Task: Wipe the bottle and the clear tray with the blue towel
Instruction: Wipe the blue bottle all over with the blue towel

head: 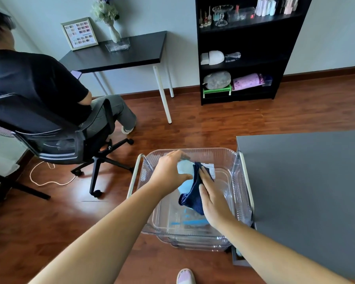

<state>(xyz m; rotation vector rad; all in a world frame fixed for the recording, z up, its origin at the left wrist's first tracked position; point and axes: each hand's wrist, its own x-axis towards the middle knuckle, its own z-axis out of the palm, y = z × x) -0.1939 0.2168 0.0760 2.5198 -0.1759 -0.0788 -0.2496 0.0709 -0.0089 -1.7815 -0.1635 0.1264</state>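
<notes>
A clear plastic tray (237,193) sits on a white-framed cart below me. Inside it stands a pale blue bottle (185,177). My left hand (169,171) grips the bottle from above, near its top. My right hand (212,196) presses a dark blue towel (193,196) against the bottle's right side, fingers flat over the cloth. The towel hangs down past the bottle's lower part. The bottle's cap is hidden under my left hand.
A grey table (307,191) borders the cart on the right. A person sits in a black office chair (55,140) at the left, by a black desk (121,52). A black shelf unit (244,48) stands against the far wall. Wooden floor lies between.
</notes>
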